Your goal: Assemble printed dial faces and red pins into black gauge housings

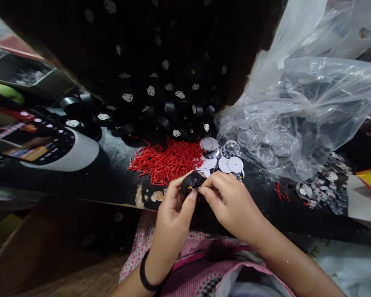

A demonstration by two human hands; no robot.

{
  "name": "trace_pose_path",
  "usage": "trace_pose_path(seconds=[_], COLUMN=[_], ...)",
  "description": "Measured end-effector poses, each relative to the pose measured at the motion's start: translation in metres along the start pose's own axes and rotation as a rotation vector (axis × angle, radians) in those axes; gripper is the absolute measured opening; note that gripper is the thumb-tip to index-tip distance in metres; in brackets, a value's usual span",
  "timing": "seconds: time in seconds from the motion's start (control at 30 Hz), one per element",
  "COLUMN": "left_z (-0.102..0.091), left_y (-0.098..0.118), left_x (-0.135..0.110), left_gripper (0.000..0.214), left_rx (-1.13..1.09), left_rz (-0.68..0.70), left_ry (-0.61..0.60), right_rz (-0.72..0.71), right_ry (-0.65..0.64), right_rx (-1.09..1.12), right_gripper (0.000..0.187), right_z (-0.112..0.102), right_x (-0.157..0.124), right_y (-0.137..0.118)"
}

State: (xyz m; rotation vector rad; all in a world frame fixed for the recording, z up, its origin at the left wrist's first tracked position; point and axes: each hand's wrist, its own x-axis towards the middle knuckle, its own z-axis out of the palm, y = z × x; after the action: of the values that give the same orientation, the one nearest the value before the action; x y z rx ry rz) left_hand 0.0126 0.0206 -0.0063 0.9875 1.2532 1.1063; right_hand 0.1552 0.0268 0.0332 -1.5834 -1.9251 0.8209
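Observation:
My left hand point(173, 208) and my right hand point(227, 202) meet over the near edge of a black board point(111, 181). Together they pinch a small round black casing point(192, 181), the left thumb and fingers wrapped round its left side, the right fingertips pressed on its right rim. Just beyond the hands lies a heap of thin red pins point(168, 161). White and clear discs point(222, 159) lie to the right of the pins. A black band circles my left wrist.
A big pile of black round casings point(170, 103) fills the back. A clear plastic bag of transparent lids point(297, 111) stands at the right, with more small parts point(324, 185) beside it. A phone point(31, 144) with a lit screen lies at the left. Pink patterned cloth covers my lap.

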Motion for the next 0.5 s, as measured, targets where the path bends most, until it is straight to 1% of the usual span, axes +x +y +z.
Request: trace_pose_path(seconds=[0.1,0.2,0.23,0.3,0.33,0.4,0.43,0.5], left_z=[0.0,-0.002,-0.003,-0.007,-0.009,-0.012,-0.014,-0.016], left_y=[0.001,0.002,0.001,-0.002,-0.003,-0.006,-0.007,-0.006], left_x=[-0.001,-0.002,-0.001,0.0,0.002,0.004,0.005,0.004], left_gripper=[0.019,0.021,0.021,0.023,0.025,0.033,0.038,0.045], left_rx=[0.037,0.042,0.033,-0.017,-0.055,-0.119,-0.127,-0.06], left_rz=[0.04,0.065,0.05,-0.028,-0.079,-0.17,-0.192,-0.193], left_ry=[0.034,0.032,0.014,-0.04,-0.064,-0.11,-0.125,-0.158], right_rz=[0.017,0.034,0.036,0.026,0.005,-0.073,-0.123,-0.221], right_ry=[0.001,0.009,0.007,0.01,0.015,0.038,0.049,0.067], right_rx=[0.013,0.033,0.037,0.02,-0.002,-0.079,-0.134,-0.265], right_gripper=[0.02,0.024,0.026,0.027,0.023,0.008,0.007,0.012], right_z=[0.003,0.004,0.003,0.002,0.001,0.001,0.0,0.001], right_x=[-0.003,-0.005,-0.005,-0.004,-0.004,-0.001,0.0,0.002], right_y=[-0.002,-0.004,-0.005,-0.004,-0.003,0.0,0.001,0.005])
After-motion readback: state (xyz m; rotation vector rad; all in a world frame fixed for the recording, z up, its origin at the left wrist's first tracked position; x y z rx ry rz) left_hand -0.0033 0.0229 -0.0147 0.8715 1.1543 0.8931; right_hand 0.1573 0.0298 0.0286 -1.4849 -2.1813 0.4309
